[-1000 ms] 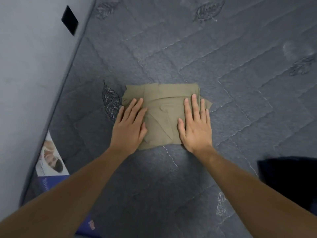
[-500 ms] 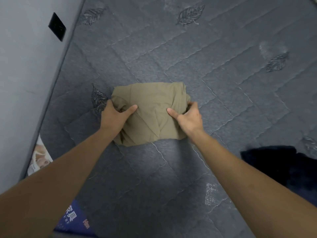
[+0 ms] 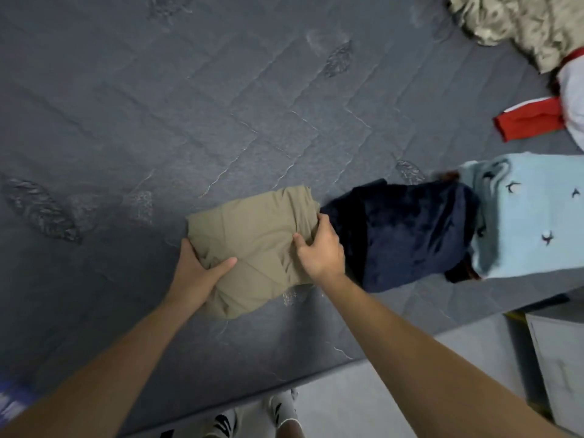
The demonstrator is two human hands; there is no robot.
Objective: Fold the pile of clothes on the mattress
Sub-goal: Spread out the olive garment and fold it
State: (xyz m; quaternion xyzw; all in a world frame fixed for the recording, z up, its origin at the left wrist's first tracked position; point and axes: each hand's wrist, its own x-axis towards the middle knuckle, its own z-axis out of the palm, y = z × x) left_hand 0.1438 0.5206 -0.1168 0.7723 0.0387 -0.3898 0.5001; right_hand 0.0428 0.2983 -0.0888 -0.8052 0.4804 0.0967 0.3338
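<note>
Head view: left hand [image 3: 197, 273] and right hand [image 3: 320, 249] grip folded khaki garment [image 3: 256, 238].

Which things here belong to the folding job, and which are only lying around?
Part of the job:
- khaki folded garment, gripped by the left hand and right hand
- navy folded garment
- light blue garment
- unfolded pile: camouflage cloth, red and white garment
- mattress

Just lying about:
- white box on the floor
- sneakers

Bare forearms [image 3: 420, 352], white socks [image 3: 284, 406] w/ blk marks
</note>
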